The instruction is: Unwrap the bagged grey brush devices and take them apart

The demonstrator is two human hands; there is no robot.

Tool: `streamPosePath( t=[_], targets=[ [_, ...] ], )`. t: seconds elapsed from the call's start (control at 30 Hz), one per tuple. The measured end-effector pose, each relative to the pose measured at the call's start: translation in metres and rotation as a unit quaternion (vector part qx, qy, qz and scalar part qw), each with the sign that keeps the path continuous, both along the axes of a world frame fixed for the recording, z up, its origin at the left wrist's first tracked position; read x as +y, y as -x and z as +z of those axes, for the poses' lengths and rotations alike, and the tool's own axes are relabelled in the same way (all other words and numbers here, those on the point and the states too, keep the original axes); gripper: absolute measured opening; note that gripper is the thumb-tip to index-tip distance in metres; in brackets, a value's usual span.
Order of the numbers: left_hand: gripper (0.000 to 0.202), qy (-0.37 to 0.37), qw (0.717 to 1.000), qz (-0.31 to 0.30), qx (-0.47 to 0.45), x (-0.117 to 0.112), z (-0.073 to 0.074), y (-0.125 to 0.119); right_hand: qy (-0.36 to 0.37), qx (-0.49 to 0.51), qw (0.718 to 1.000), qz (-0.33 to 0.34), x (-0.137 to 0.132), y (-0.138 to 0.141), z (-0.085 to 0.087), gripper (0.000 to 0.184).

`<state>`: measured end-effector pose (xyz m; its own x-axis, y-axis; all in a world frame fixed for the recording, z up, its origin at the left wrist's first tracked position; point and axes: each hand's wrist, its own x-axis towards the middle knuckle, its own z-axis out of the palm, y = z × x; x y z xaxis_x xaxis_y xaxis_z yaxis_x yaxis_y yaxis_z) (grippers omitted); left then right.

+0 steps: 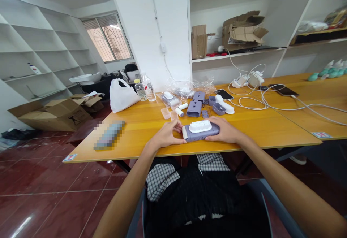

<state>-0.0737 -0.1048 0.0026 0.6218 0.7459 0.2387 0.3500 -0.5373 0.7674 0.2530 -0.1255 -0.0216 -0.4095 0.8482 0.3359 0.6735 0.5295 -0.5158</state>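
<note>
On table (135, 129), left hand (166, 135), right (225, 130) clasping case (200, 135)

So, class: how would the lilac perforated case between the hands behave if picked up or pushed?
The lilac perforated case is probably stiff and light for its size: it looks like moulded plastic with holes. Its flat, boxy shape suggests sliding, not rolling, on the wooden table. The white ridged piece on top might come loose.

Wooden table (252, 133), front edge: perforated case (200, 134) between left hand (165, 135) and right hand (225, 130). Behind the case: small tubs (166, 113) and a second case (194, 108). Table, far left: carrier bag (121, 95) beside bottles (148, 88). Far right: cables (245, 102), phone (283, 90). Floor, left of table: cardboard carton (51, 116).
</note>
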Motion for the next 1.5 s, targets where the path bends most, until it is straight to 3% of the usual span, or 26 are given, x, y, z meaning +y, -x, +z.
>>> streamPosePath(
  t=[0.23, 0.3, 0.47, 0.57, 1.13, 1.27, 1.5],
  targets=[
    [0.017, -0.154, 0.981, 0.105, 0.057, 0.005, -0.001, 0.01, -0.018, 0.037, 0.999, -0.012, 0.002, -0.003, -0.002, 0.062],
    [0.022, -0.166, 0.982, 0.085, 0.044, 0.006, -0.001, 0.011, -0.016, 0.038, 0.999, -0.011, 0.003, -0.004, -0.003, 0.061],
    [0.057, -0.121, 0.991, 0.023, 0.042, 0.003, -0.004, -0.002, -0.019, 0.029, 0.999, -0.007, 0.005, -0.004, -0.005, 0.065],
    [0.066, -0.11, 0.994, -0.003, 0.03, 0.001, -0.005, -0.007, -0.02, 0.027, 0.999, 0.001, 0.005, -0.004, -0.006, 0.067],
    [0.06, -0.069, 0.997, -0.012, 0.023, 0.0, -0.001, -0.007, -0.019, 0.028, 0.999, 0.018, 0.003, -0.004, -0.005, 0.072],
    [0.062, -0.082, 0.995, 0.007, 0.055, -0.002, -0.001, -0.009, -0.019, 0.024, 0.999, 0.014, 0.003, -0.005, -0.005, 0.072],
    [0.045, -0.116, 0.985, 0.01, 0.125, -0.01, 0.007, -0.014, -0.002, 0.025, 1.0, 0.018, 0.004, -0.006, -0.004, 0.069]
  ],
)
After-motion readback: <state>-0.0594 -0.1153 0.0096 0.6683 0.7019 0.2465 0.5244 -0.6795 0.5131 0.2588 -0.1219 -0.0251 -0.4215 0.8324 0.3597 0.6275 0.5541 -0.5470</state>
